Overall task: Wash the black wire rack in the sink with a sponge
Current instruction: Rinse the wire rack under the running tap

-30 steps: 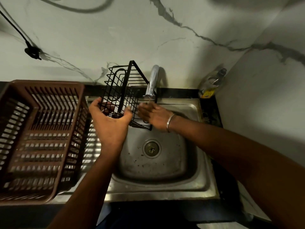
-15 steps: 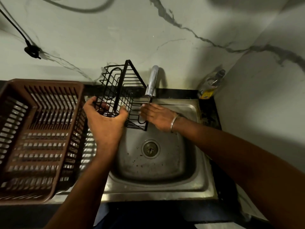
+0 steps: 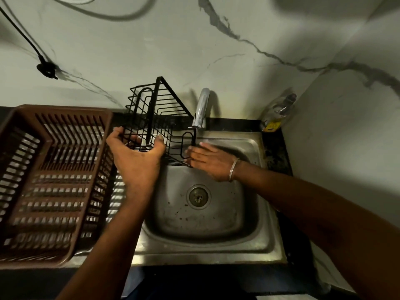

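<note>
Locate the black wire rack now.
In head view, the left hand holds the black wire rack over the sink, back left, between brown drainer and tap.

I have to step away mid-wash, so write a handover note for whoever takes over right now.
Hands: the left hand grips the rack at its left part, holding it tilted over the sink beside the tap. The right hand lies flat, fingers straight against the rack's right end, holding nothing.
Done: cannot tell how much is washed.
Left: no sponge in view; find one, scrub, rinse.
</note>
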